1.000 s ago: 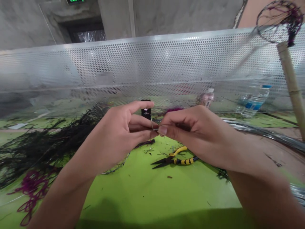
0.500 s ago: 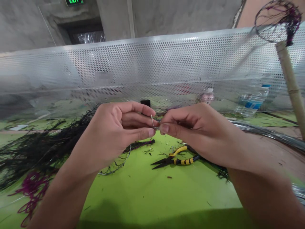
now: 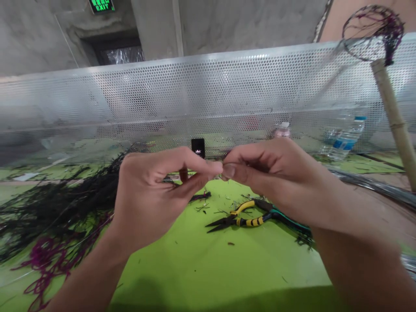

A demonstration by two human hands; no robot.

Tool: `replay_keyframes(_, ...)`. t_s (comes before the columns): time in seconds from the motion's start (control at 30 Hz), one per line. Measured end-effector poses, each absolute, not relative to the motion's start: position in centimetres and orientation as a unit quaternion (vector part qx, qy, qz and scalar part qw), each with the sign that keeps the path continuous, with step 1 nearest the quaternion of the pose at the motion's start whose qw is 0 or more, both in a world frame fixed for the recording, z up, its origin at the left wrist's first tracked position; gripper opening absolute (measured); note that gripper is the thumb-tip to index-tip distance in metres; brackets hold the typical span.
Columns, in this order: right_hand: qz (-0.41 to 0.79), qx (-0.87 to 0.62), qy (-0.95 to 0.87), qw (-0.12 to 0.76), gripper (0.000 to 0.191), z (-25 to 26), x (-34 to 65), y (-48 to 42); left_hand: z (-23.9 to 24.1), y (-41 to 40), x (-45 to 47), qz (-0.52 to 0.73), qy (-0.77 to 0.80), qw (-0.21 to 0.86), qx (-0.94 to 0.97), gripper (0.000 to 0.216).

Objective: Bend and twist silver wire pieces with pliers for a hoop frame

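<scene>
My left hand (image 3: 156, 190) is closed in a pinch, thumb against forefinger. Its tips meet those of my right hand (image 3: 276, 177), which also pinches, at the middle of the view. Between them is a short, thin piece of wire, almost wholly covered by the fingers now. Below the hands, long-nose pliers (image 3: 235, 220) with yellow and black handles lie slightly spread on the green tabletop (image 3: 201, 268). Small dark clippings surround the pliers, and a dark bundled strand end (image 3: 203, 196) lies under my left hand.
Dark stringy fibres (image 3: 65, 203) and tangled magenta cord (image 3: 48, 255) spread at the left. A perforated metal panel (image 3: 195, 95) runs across the back. At right are a water bottle (image 3: 347, 141), a wire coil (image 3: 377, 184) and a bamboo pole (image 3: 390, 99). A black device (image 3: 198, 147) stands behind the hands.
My left fingers have closed down over the thin wire that stood up between them, and the hand has turned. My right hand keeps its pinch almost in place.
</scene>
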State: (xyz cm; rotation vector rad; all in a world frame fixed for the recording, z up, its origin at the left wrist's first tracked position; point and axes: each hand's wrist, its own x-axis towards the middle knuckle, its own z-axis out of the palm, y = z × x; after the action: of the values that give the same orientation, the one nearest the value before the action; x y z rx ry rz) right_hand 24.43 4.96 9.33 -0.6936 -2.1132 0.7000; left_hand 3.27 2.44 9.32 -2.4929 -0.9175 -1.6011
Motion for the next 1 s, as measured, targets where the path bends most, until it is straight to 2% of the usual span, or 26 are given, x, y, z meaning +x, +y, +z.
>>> replay_keyframes(0.13, 0.245, -0.279, -0.846, 0.382, 0.029, 9.0, 24.0, 4.8, 9.9, 2.7, 2.0, -0.489, -0.294, -0.071, -0.819, 0.017)
replay_keyframes(0.27, 0.22, -0.275, -0.863, 0.362, 0.028, 8.7, 23.2, 4.5, 11.1, 3.2, 0.1, -0.375, -0.331, -0.276, -0.821, 0.007)
replay_keyframes(0.37, 0.201, -0.287, -0.867, 0.353, 0.025, 8.6, 22.7, 4.2, 11.5, 3.7, -0.6, -0.325, -0.346, -0.407, -0.781, 0.026)
replay_keyframes(0.43, 0.19, -0.291, -0.87, 0.349, 0.025, 8.5, 22.5, 4.1, 11.5, 4.0, -0.7, -0.308, -0.36, -0.448, -0.758, 0.033)
replay_keyframes(0.77, 0.175, -0.271, -0.881, 0.345, 0.024, 8.5, 22.7, 4.0, 11.1, 4.3, -0.1, -0.276, -0.352, -0.464, -0.765, 0.022)
replay_keyframes(1.0, 0.215, -0.285, -0.872, 0.335, 0.025, 8.6, 22.8, 3.9, 11.4, 4.5, -0.5, -0.238, -0.336, -0.426, -0.806, 0.031)
